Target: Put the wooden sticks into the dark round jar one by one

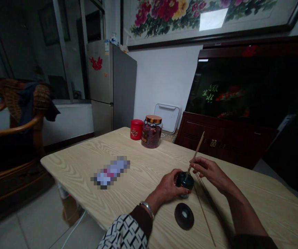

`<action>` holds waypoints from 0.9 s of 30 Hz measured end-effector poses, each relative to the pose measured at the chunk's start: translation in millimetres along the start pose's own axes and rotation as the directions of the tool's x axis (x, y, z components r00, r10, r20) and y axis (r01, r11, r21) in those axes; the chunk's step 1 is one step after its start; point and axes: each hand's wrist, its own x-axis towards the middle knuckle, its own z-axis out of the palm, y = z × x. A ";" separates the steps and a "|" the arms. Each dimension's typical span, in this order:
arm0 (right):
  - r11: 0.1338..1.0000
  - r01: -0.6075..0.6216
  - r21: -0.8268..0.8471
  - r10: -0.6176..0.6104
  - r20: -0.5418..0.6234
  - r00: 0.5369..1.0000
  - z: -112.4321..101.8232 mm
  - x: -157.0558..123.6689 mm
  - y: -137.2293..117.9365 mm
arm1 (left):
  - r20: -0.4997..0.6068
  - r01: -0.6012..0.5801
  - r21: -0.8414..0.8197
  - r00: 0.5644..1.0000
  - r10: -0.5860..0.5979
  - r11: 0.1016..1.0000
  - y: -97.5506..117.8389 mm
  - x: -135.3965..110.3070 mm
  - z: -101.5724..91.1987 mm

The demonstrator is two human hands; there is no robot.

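**Listener:** What were the two hands doing?

**Describer:** Both worked over a pale wooden table (86, 162), seen from the person's own head. The left hand (168, 188) was wrapped around a small dark bottle (184, 181), its fingers closed on the side and holding it upright on the table. The right hand (210, 171) pinched a thin stick (196, 152) between thumb and fingertips. The stick's lower end sat at the bottle's mouth, and its top leaned away toward 1 o'clock.

**Listener:** Where exactly was the bottle?

**Describer:** It stood near the person's edge of the table, a little right of the middle of the view, between the two hands.

**Listener:** What lay close by?

**Describer:** A round dark lid (184, 216) lay flat on the table at 6 o'clock from the bottle, near it but not touching. Some spare sticks (204, 211) lay on the table at 5 o'clock, running under the right forearm.

**Listener:** And farther off?

**Describer:** At 11 o'clock, well apart, a glass jar (151, 133) with a copper-coloured top stood near the far edge, with a red tin (136, 129) just beside it on its left. At 9 o'clock lay a blurred flat item (110, 172). Beyond the table were a grey fridge (112, 86) at 11 o'clock, a wooden armchair (14, 128) at 9 o'clock and a dark fish tank (242, 90) at 1 o'clock.
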 end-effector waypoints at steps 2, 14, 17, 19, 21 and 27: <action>0.999 -0.013 -0.032 0.014 0.007 1.000 -6.3 -2.8 -2.3 | -0.001 0.003 -0.019 1.000 -0.003 1.000 -0.5 -0.2 0.1; 0.599 -0.160 -0.785 0.322 0.052 0.945 -0.2 -0.8 65.1 | 0.001 0.041 -0.063 0.999 -0.041 0.997 0.8 -0.7 -0.1; 0.551 -0.167 -0.818 0.364 0.056 0.930 11.7 1.8 70.4 | -0.006 0.036 -0.065 0.999 -0.037 0.997 -1.4 -0.7 0.2; 0.524 -0.167 -0.835 0.379 0.053 0.924 15.8 3.0 70.6 | -0.010 0.029 -0.065 1.000 -0.030 0.997 -3.4 -0.5 0.3; 0.514 -0.167 -0.842 0.383 0.051 0.923 17.9 3.5 70.0 | -0.012 0.025 -0.060 1.000 -0.025 0.998 -4.8 -0.3 0.4; 0.482 -0.170 -0.860 0.402 0.045 0.914 21.5 2.8 67.6 | -0.016 0.031 -0.020 0.999 -0.031 0.999 -4.2 -0.6 -0.4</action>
